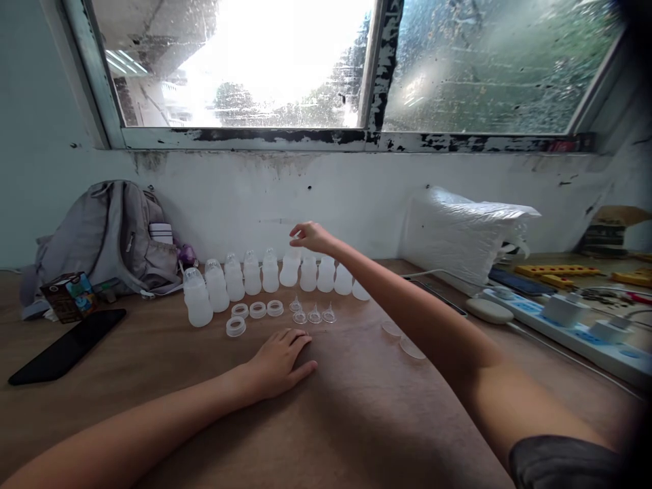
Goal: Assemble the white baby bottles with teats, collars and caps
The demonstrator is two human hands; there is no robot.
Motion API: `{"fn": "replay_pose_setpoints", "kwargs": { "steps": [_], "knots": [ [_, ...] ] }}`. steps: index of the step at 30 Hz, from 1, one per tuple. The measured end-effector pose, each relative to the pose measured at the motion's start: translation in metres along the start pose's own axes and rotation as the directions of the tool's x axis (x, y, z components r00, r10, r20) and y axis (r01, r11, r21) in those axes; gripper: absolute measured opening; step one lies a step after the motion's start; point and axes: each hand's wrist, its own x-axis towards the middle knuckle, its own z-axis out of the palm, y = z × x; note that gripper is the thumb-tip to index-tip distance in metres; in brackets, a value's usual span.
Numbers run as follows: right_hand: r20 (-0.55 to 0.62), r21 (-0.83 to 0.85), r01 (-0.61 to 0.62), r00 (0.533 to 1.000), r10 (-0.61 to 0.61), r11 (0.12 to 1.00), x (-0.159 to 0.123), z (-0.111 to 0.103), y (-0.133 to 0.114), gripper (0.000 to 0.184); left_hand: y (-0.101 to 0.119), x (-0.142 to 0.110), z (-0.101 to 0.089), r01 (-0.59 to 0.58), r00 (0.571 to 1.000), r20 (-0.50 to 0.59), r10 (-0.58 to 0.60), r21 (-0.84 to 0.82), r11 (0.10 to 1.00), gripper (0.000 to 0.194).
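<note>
My right hand point(313, 238) reaches over a row of translucent baby bottles. Its fingers are pinched together at the top of one baby bottle point(290, 270), which leans slightly and covers part of the row. Palm down on the table, my left hand point(282, 363) has its fingers and thumb apart and holds nothing. Just beyond it lie several clear bottle nipples point(314, 315) and several white screw rings point(258, 310). The nearest bottle on the left point(197, 299) stands upright with a clear cap. Under my right forearm are clear discs point(411, 347), partly hidden.
A grey backpack point(109, 238), a small carton point(70, 297) and a black phone point(68, 346) are at the left. Along the right sit a white plastic-wrapped package point(453, 238), a power strip point(575, 329) with cables, and a pale rounded device point(489, 310). Wall and window rise behind.
</note>
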Motion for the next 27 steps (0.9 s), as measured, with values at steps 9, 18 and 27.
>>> {"fn": "replay_pose_setpoints", "kwargs": {
  "steps": [9, 18, 27],
  "knots": [
    [-0.065, -0.106, -0.028, 0.998, 0.022, 0.994, 0.021, 0.063, 0.019, 0.026, -0.003, -0.001, 0.004, -0.009, 0.999, -0.047, 0.01, 0.018, 1.0, 0.044],
    [-0.102, -0.173, 0.007, 0.994, -0.025, 0.985, 0.016, 0.06, 0.016, 0.027, -0.027, 0.005, -0.008, -0.017, 0.983, -0.169, 0.07, 0.296, 0.955, 0.037],
    [-0.195, -0.123, 0.041, 0.979, -0.065, 0.992, 0.006, 0.058, 0.019, 0.038, -0.058, 0.011, -0.012, 0.097, 0.965, -0.261, 0.023, 0.439, 0.893, 0.03]
  ]
}}
